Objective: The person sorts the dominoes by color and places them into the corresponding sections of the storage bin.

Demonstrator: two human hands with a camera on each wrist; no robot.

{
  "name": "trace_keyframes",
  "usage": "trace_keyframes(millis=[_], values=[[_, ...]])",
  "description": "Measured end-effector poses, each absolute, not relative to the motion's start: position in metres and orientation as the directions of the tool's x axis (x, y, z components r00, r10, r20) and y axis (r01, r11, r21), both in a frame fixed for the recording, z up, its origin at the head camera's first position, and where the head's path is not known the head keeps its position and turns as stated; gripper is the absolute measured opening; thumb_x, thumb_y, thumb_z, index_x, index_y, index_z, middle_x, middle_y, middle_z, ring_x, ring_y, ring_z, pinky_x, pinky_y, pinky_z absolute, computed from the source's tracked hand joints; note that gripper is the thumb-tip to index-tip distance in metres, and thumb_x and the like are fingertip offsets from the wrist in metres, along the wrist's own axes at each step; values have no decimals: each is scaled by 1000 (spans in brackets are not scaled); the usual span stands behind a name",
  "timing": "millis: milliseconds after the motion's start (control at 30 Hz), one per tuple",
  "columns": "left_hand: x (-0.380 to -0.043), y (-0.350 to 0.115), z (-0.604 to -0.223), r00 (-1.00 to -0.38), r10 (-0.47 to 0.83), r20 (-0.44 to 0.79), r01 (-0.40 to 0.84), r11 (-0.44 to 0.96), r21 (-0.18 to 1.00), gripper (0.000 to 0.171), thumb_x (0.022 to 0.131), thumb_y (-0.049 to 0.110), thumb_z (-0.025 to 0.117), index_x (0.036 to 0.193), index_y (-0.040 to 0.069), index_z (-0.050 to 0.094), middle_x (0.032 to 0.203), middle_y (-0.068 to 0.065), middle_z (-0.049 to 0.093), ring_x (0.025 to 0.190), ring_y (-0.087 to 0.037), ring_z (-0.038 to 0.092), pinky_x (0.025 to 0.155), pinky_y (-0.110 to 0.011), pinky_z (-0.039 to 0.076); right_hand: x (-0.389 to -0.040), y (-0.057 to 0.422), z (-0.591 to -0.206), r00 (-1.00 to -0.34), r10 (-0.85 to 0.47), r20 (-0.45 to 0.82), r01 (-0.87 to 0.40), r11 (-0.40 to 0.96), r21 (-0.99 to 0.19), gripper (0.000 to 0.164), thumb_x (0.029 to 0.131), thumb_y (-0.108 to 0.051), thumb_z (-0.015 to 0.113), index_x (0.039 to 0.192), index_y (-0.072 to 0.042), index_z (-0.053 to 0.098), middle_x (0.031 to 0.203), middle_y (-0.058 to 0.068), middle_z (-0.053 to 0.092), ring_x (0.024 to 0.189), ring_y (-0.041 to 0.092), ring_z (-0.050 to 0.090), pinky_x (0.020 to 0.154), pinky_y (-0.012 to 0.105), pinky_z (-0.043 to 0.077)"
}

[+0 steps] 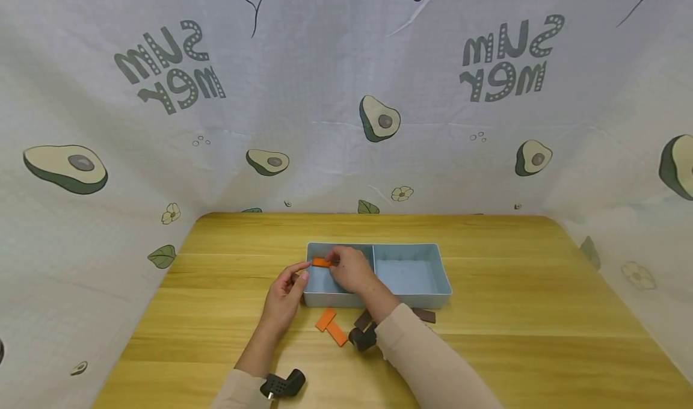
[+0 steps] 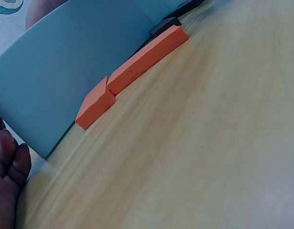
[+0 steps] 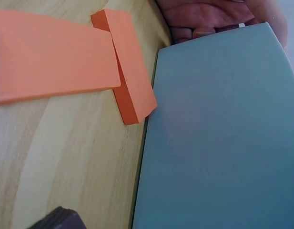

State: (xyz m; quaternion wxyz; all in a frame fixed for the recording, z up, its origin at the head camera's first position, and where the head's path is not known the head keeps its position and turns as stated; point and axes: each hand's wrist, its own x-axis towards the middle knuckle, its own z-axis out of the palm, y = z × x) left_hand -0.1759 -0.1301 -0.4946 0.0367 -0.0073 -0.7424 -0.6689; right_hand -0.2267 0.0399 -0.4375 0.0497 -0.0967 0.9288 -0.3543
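My right hand [image 1: 352,270] reaches into the left compartment of the blue-grey two-part box [image 1: 411,302]. Its fingertips pinch the right end of an orange rectangular block [image 1: 320,262] near the compartment's back left. By the box's left wall is my left hand [image 1: 285,295], its index finger extended to the rim and its other fingers loosely bent. In the right wrist view, that left hand [image 3: 208,19] shows at the box's corner. Two more orange blocks, one [image 1: 325,319] touching the other [image 1: 337,334], lie on the table in front of the box.
Dark brown blocks lie in front of the box, one [image 1: 363,320] partly behind the right wrist's black camera [image 1: 363,338] and another [image 1: 425,316] further right. The wooden table [image 1: 541,301] extends to both sides. A printed cloth [image 1: 325,84] hangs behind it.
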Motion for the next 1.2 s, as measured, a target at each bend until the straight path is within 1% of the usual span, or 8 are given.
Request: trace_keyframes(millis=[233,467,567,667,900,1000,1100,1200], values=[[-176,-130,-495,-997,-48,65,59,107,992,28,103,20,62,129,14,68,85,1,49,72,-10,46,64,-20,39,-229,42,-440,-964,-264,-38,-168,710,-684,17,95,-3,66,109,-10,73,112,6,74,106,23,69,95,43,55],[-177,-128,-495,-997,-49,65,59,102,993,28,103,20,61,130,13,67,85,1,47,74,-10,45,64,-20,37,-229,42,-439,-965,-261,-28,-172,708,-685,17,95,-4,67,109,-10,73,111,7,74,105,23,69,95,44,56],[-178,-128,-495,-997,-48,63,58,97,994,28,103,20,61,129,14,68,85,1,48,72,-10,45,64,-19,37,-228,43,-437,-967,-253,-10,-179,711,-680,15,95,-7,68,109,-10,73,110,7,74,105,23,69,93,44,56],[-178,-127,-496,-997,-45,58,54,95,994,28,103,20,61,129,13,67,84,1,48,71,-9,44,63,-19,38,-226,44,-435,-971,-235,50,-204,693,-692,15,96,-11,67,109,-10,73,110,7,75,103,23,70,91,43,58],[-178,-125,-498,-998,-44,54,50,90,995,29,103,21,62,130,11,67,83,0,48,70,-9,44,63,-19,38,-217,56,-430,-965,-65,253,-251,490,-835,17,99,-18,66,111,-11,75,102,4,76,93,19,70,82,36,60],[-178,-125,-498,-998,-42,50,46,87,995,30,103,22,63,130,11,67,83,0,47,70,-10,44,62,-20,38,-212,69,-424,-963,2,269,-247,393,-886,16,100,-19,66,111,-10,75,102,5,76,92,20,71,79,28,59],[-178,-126,-497,-998,-46,41,37,94,995,29,103,22,62,130,12,67,84,0,47,69,-10,43,62,-20,38,-204,85,-418,-968,47,248,-224,291,-930,17,100,-17,66,112,-8,74,106,11,76,96,25,73,79,22,58],[-178,-127,-496,-997,-59,45,38,112,993,29,103,23,62,130,14,68,84,-1,48,69,-10,44,61,-20,38,-191,99,-412,-971,80,225,-204,218,-954,18,100,-15,66,114,-4,72,111,17,75,98,26,75,79,20,59]])
